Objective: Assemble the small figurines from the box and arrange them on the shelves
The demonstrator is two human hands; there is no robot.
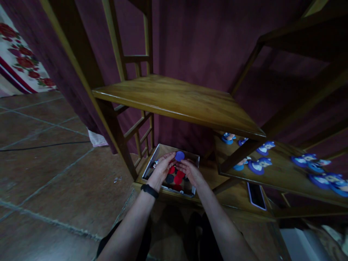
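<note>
A round blue-purple disc [179,156], possibly the base of a figurine, is pinched at its left edge by my left hand [163,165]. My right hand [191,171] is close by, fingers stretched toward the disc's lower edge; whether they touch it I cannot tell. Both hands are over a shallow white-edged cardboard box [197,161] on the lowest shelf. Inside lie several red discs [178,177] and a dark disc [170,178]. A small black-and-white figure [155,164] shows at the box's left side, partly hidden by my left hand.
A wooden shelf board [168,95] juts out above the box. To the right, several blue-based figurines [259,165] stand on another shelf. A phone [256,195] lies on the lower board. Wooden uprights [119,141] flank the box, and a tiled floor [54,188] spreads left.
</note>
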